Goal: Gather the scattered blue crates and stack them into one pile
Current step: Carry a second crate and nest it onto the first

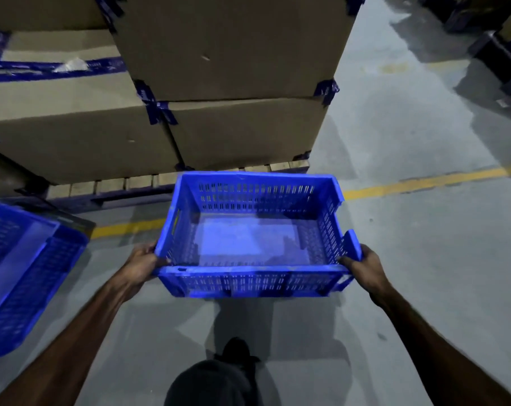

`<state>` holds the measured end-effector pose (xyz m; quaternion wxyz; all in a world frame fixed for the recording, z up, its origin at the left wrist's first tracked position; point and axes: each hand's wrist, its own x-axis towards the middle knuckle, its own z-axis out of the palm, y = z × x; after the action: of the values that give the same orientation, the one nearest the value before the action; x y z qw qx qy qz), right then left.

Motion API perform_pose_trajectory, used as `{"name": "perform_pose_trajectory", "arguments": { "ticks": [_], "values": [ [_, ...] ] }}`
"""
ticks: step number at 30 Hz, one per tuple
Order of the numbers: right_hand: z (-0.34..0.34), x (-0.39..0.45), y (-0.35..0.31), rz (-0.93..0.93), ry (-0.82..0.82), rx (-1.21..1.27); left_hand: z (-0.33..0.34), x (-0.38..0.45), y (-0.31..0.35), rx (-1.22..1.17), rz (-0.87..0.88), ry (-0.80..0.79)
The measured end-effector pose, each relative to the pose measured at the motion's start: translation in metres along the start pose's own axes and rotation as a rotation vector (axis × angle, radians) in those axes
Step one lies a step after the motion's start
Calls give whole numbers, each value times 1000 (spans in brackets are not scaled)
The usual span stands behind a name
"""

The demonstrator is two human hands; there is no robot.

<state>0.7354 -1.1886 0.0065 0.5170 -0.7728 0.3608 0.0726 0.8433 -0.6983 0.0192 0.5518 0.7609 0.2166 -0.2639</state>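
Two blue perforated plastic crates show: you carry one (253, 234) off the grey concrete floor (424, 259), left hand (144, 265) and right hand (365, 269) gripping its near corners. Another crate (25, 271), possibly nested, lies left; stacking remains.

Blue slotted crate (250, 232) upright (empty).

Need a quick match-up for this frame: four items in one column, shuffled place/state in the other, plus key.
Items:
1. held blue crate
2. second blue crate
3. yellow floor line
4. cardboard boxes

States:
A. painted across the concrete
B. stacked on a pallet, blue tape at the corners
C. on the floor at far left, tilted
D. empty, in both hands' grip

Pairs: 1-D, 2-C, 3-A, 4-B
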Motion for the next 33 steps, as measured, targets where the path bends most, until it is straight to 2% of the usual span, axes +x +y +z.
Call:
{"name": "perform_pose_trajectory", "arguments": {
  "ticks": [6,16,24,33],
  "values": [
    [29,80,52,-165,64,55,38,70,-44,-32,106,43],
    [69,144,119,-368,94,170,70,134,-105,-87,285,86],
    [78,161,136,-433,125,236,86,148,-122,-259,418,158],
    [75,141,162,-503,55,282,121,132,-159,-638,376,308]
  ]
}}
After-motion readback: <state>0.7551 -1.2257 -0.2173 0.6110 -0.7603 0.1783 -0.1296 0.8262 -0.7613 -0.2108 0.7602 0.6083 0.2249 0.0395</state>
